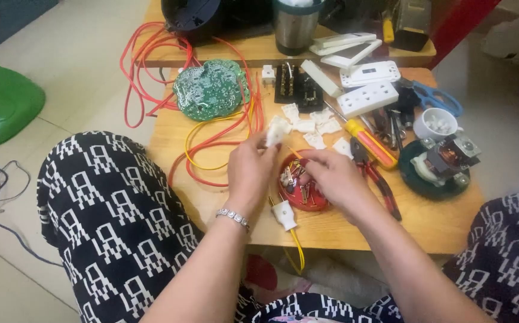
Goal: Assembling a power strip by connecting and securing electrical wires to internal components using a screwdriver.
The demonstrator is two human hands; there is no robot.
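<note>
Head view: two bare hands working over a low wooden table (pixel 223 209) strewn with electrical parts.

The left hand (pixel 250 170) is pinching a small white plastic part (pixel 275 133) between thumb and fingertips, holding it up just above its knuckles. The right hand (pixel 334 179) is lying curled, fingers pressed together, over a red dish (pixel 298 197) of small metal pieces, its fingertips pointing toward the left hand. Below and between the wrists, a white plug (pixel 283 214) on a yellow wire is resting. Beyond the right hand's knuckles, loose white plastic pieces (pixel 310 122) are lying scattered; red-handled pliers (pixel 379 179) are lying just beside its far edge.
</note>
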